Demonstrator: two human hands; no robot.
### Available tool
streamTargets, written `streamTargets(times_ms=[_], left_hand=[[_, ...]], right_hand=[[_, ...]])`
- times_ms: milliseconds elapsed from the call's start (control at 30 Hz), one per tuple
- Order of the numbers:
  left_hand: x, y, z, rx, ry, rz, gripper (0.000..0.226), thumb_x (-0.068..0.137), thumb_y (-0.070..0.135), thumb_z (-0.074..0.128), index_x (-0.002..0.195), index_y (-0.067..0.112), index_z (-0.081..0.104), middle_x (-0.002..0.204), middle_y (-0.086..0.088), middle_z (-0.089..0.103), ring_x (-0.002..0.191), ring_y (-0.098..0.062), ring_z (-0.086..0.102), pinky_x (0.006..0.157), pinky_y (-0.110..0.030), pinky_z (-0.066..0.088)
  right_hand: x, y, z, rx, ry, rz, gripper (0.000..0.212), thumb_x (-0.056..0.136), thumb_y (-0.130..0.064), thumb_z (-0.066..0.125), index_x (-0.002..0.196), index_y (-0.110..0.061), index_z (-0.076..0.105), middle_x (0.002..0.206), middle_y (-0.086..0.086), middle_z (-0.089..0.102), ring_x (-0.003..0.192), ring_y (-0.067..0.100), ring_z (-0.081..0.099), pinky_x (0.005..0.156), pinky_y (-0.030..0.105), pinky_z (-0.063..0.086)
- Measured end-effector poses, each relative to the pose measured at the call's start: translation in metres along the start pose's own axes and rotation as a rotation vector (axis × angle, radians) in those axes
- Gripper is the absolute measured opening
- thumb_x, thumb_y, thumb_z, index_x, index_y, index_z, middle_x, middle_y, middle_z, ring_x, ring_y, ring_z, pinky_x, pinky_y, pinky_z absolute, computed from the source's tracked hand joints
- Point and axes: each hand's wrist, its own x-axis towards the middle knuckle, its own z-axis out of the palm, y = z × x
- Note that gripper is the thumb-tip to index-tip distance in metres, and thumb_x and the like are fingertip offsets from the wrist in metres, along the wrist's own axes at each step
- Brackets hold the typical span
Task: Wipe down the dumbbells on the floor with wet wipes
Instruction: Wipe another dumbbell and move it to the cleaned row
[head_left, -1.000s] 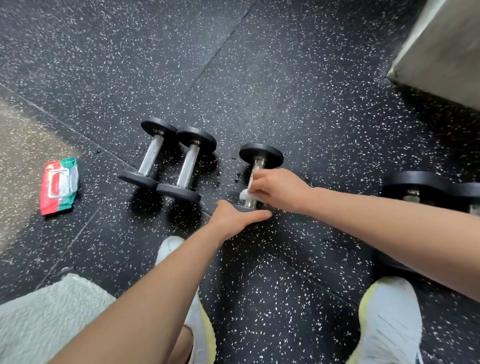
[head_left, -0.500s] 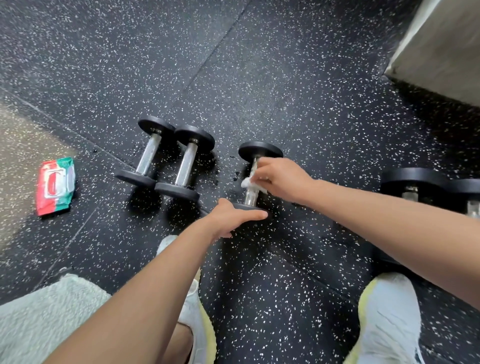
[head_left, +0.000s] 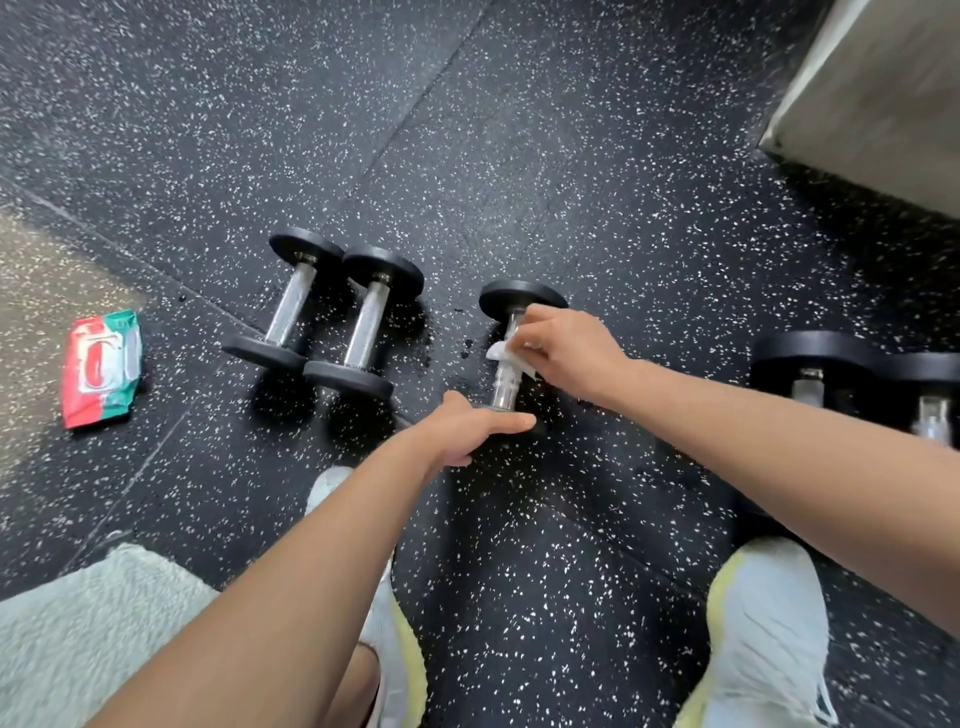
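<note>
One dumbbell (head_left: 505, 387) lies on the speckled black floor (head_left: 571, 156) at the middle of the frame, its bar pointing away from the person. The right grip (head_left: 571, 353) pinches a white wet wipe (head_left: 501, 352) against the upper part of the bar, just below the far head. The left grip (head_left: 467, 431) is released, its fingers lying straight across the near head, which it mostly covers.

Compared with a second ago, the right grip and the wipe sit higher on the bar, nearer the far head. More bare metal shows between the two grips. The left grip stays on the near head.

Two more dumbbells (head_left: 291, 304) (head_left: 366, 325) lie side by side, touching, left of centre, well apart from both grips. Two larger dumbbells (head_left: 810, 358) (head_left: 930, 379) stand at the right edge, partly behind the right forearm.

A red, green and white wipes pack (head_left: 101, 366) lies flat at the left of the frame. Its contents cannot be seen, and I cannot tell whether its flap is closed.

Two pale shoes (head_left: 389, 597) (head_left: 769, 623) show at the bottom, and a pale fuzzy mat (head_left: 78, 623) fills the lower left corner.
</note>
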Motion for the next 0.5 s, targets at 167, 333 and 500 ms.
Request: streamTargets(times_ms=[167, 333, 500], left_hand=[[0.000, 0.004, 0.014, 0.012, 0.052, 0.006, 0.134, 0.059, 0.062, 0.094, 0.161, 0.022, 0.016, 0.159, -0.003, 0.039, 0.132, -0.022, 0.052, 0.096, -0.036, 0.055], [0.003, 0.006, 0.021, 0.061, 0.096, -0.011, 0.168, 0.013, 0.083, 0.090, 0.158, 0.038, 0.018, 0.160, -0.003, 0.037, 0.137, -0.030, 0.049, 0.109, -0.052, 0.050], [0.001, 0.009, 0.025, 0.089, 0.108, -0.023, 0.162, 0.025, 0.080, 0.086, 0.160, 0.036, 0.009, 0.162, -0.010, 0.033, 0.139, -0.036, 0.047, 0.113, -0.055, 0.045]], right_hand=[[-0.020, -0.007, 0.008, -0.032, -0.139, -0.179, 0.013, 0.095, -0.028, 0.065, 0.095, -0.023, 0.077, 0.092, -0.007, 0.062, 0.076, 0.021, 0.063, 0.059, 0.034, 0.048], [-0.012, 0.003, 0.000, -0.068, -0.149, -0.204, 0.014, 0.095, -0.030, 0.065, 0.096, -0.024, 0.078, 0.093, -0.009, 0.064, 0.078, 0.018, 0.064, 0.061, 0.034, 0.051], [0.000, 0.012, -0.009, -0.071, -0.013, -0.036, 0.010, 0.093, -0.023, 0.068, 0.091, -0.020, 0.078, 0.094, -0.005, 0.067, 0.076, 0.026, 0.066, 0.062, 0.033, 0.047]])
